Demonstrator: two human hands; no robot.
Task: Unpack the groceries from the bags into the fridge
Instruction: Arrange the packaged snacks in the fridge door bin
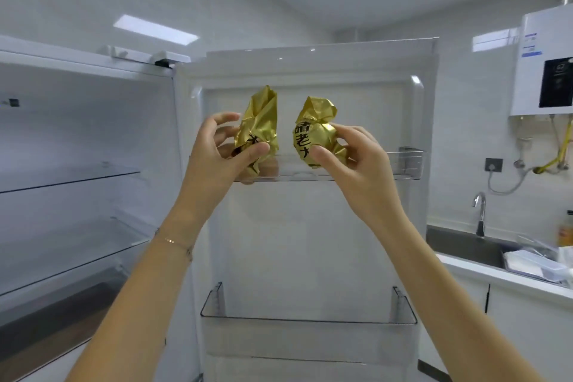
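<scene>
The white fridge stands open, its door (310, 226) swung wide in front of me. My left hand (217, 152) grips a crumpled gold foil packet (260, 121) with black characters. A second gold foil packet (313, 130) sits in my right hand (353, 161). Both packets are held up just above the clear upper door bin (403, 164). Their lower ends hang at about the bin's rim. A clear lower door bin (310, 319) sits below, with nothing visible in it.
The fridge interior on the left has glass shelves (77, 174) and a dark drawer at the bottom. On the right are a counter with a sink (465, 245), a tap (480, 214), a clear plastic container (533, 267) and a wall-mounted water heater (545, 65).
</scene>
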